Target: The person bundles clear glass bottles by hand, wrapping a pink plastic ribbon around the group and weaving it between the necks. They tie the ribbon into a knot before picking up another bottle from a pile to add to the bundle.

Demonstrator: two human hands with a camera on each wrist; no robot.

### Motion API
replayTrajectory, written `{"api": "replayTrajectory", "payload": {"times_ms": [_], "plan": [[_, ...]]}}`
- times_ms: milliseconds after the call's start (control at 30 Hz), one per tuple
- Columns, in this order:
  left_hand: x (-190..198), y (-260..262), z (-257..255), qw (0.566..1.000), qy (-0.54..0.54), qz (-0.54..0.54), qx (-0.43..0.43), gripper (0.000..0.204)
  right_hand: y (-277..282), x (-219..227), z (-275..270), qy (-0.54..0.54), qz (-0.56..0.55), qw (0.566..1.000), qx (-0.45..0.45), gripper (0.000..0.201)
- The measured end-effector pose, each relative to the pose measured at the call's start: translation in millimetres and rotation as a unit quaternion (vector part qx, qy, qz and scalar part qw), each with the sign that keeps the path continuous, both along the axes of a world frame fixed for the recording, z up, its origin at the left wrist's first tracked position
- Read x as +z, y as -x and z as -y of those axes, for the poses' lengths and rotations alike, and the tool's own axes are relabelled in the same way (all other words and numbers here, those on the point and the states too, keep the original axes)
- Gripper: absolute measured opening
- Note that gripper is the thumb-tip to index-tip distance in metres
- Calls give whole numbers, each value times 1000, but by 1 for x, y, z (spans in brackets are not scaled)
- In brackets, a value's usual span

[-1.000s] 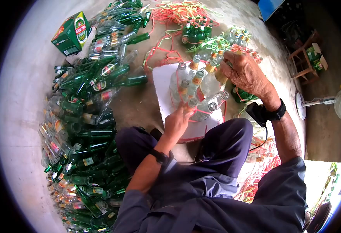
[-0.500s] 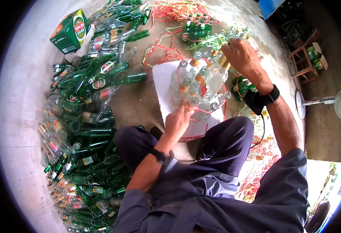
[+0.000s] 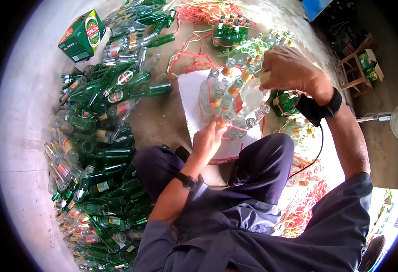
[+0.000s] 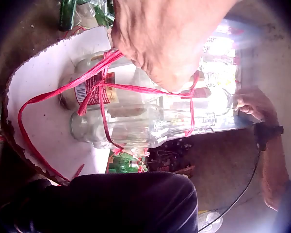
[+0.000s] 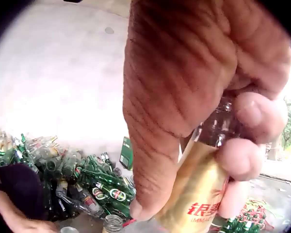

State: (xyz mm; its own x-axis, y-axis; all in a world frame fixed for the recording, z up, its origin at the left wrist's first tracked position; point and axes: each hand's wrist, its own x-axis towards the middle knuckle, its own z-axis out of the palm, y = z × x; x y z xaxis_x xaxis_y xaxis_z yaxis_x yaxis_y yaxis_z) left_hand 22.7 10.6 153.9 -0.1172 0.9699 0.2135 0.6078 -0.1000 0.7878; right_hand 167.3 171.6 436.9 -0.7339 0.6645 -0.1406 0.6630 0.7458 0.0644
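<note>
The right hand (image 3: 286, 69) had shifted outward from the cluster of clear bottles (image 3: 230, 100) while gripping the neck of one gold-labelled bottle (image 5: 199, 194), tilting it away from the others. The left hand (image 3: 206, 141) remained pressed against the near bottles, fingers curled on the red string (image 4: 104, 87) that bound them on the white board (image 3: 189, 93). Judged from this, binding was still under way.

The right hand (image 3: 289, 70) has swung rightward (wrist farther out); its clear bottle (image 3: 253, 93) tilts further.
</note>
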Motion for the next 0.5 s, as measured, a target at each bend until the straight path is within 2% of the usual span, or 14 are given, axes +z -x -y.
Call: {"api": "replayTrajectory", "payload": {"times_ms": [33, 67, 200, 267, 300, 367, 500], "plan": [[0, 0, 0, 1000, -8, -9, 4, 48, 3, 2, 6, -24, -32, 997, 65, 43], [0, -1, 0, 1000, -17, -19, 7, 48, 5, 8, 12, 26, 25, 999, 35, 38], [-11, -3, -3, 996, -81, 20, 21, 50, 2, 6, 15, 55, 45, 996, 49, 32], [-8, -3, -3, 997, -67, 22, 23, 48, -9, -8, 6, 39, -76, 992, 90, 28], [-7, -3, -3, 997, -67, 23, 23, 48, -8, -9, 4, 39, -76, 992, 90, 28], [-6, -3, -3, 996, -76, 36, 20, 48, -6, -10, 1, 37, 0, 997, 70, 24], [-10, -3, -1, 999, -29, 38, 13, 48, -4, -11, 1, 29, 3, 998, 63, 28]]}}
